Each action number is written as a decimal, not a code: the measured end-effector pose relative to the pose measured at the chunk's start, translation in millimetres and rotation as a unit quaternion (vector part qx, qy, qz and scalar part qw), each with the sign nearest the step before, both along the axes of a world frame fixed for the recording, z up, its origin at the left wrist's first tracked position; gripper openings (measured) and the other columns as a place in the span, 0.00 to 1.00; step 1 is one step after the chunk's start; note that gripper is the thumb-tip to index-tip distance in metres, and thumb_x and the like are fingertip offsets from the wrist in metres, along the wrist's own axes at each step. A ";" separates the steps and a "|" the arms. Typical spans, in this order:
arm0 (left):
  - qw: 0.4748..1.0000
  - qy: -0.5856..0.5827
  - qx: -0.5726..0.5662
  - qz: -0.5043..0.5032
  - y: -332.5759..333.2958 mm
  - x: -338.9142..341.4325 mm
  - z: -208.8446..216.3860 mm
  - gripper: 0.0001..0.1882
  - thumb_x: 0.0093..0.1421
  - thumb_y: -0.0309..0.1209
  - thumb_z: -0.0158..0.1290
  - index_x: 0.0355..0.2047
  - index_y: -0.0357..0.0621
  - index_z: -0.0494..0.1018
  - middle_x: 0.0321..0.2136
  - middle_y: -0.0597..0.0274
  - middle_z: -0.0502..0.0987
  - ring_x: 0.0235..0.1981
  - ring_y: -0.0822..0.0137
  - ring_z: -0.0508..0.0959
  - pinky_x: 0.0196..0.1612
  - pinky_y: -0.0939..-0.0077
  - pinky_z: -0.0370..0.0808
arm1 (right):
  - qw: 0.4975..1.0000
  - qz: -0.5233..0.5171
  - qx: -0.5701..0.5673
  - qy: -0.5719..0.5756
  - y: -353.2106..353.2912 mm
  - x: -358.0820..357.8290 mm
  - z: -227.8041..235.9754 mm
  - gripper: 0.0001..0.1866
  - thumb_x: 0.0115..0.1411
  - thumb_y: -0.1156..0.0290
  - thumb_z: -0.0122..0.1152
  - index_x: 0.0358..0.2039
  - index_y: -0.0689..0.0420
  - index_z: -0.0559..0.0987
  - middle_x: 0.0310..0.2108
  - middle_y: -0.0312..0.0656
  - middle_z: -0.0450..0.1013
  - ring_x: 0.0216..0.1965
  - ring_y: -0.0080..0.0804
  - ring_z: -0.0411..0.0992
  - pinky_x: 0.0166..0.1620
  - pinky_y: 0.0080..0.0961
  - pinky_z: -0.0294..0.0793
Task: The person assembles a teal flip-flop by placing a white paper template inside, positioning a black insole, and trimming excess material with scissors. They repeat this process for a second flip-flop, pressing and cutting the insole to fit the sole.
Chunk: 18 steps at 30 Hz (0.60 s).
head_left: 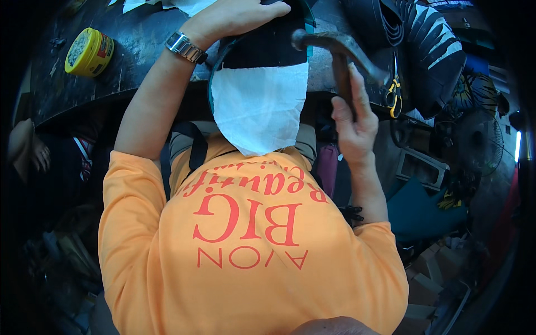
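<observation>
My right hand (357, 125) holds a hammer (341, 78) upright by its handle, fingers stretched along it and the metal head above. The hammer head hovers over the right edge of a black sheet piece (262, 50) with teal edges. Across the near part of that piece lies a white fabric-like sheet (259, 106), hanging over the table edge onto my lap. Flat on the black piece's far left side rests my left hand (240, 19), thumb stretched out; its other fingers are partly cut off by the upper edge. A metal watch circles my left wrist.
On the dark worktable (151, 61) stands a yellow tub (92, 53) at the left. Scissors (394, 97) with yellow handles lie at the right edge, near stacked black pieces (435, 61). A fan (483, 142) stands farther right. Another person's arm (25, 142) shows at far left.
</observation>
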<state>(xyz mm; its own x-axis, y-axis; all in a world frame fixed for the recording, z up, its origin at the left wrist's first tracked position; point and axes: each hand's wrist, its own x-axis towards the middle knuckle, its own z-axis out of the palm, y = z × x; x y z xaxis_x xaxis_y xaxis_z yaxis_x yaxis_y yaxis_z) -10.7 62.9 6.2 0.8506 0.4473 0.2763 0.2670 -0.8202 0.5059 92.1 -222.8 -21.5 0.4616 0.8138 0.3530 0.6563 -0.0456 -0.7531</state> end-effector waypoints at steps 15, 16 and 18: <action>0.893 -0.214 -0.396 -0.028 30.3 -14.4 -35.4 0.26 0.65 0.34 0.54 0.61 0.34 0.70 0.53 0.54 0.77 0.54 0.66 0.74 0.59 0.73 0.69 | 0.975 0.116 -0.191 0.017 36.0 -18.6 8.4 0.29 0.67 0.66 0.60 0.68 0.39 0.69 0.39 0.54 0.80 0.40 0.52 0.81 0.45 0.34 0.80; 0.868 -0.225 -0.442 -0.032 33.6 -22.5 -26.0 0.26 0.65 0.33 0.53 0.61 0.34 0.70 0.53 0.57 0.77 0.52 0.70 0.74 0.57 0.74 0.69 | 0.980 0.128 -0.142 0.059 30.0 -12.7 6.9 0.29 0.66 0.66 0.62 0.67 0.41 0.70 0.42 0.55 0.80 0.42 0.51 0.81 0.47 0.32 0.79; 0.885 -0.256 -0.388 -0.027 42.2 -38.0 3.3 0.26 0.65 0.32 0.53 0.62 0.35 0.69 0.55 0.57 0.76 0.50 0.72 0.74 0.55 0.74 0.71 | 0.997 0.052 -0.035 0.037 12.5 -8.8 -3.2 0.25 0.63 0.74 0.67 0.60 0.62 0.75 0.51 0.50 0.79 0.50 0.32 0.78 0.53 0.28 0.75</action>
<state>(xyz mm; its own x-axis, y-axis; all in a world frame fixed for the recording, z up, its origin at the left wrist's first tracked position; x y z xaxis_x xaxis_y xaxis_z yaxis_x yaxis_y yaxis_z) -48.7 105.0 9.5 0.7288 0.6338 0.2592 -0.1884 -0.1783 0.9658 83.3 -210.3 -24.7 0.3965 0.8800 0.2616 0.6024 -0.0344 -0.7974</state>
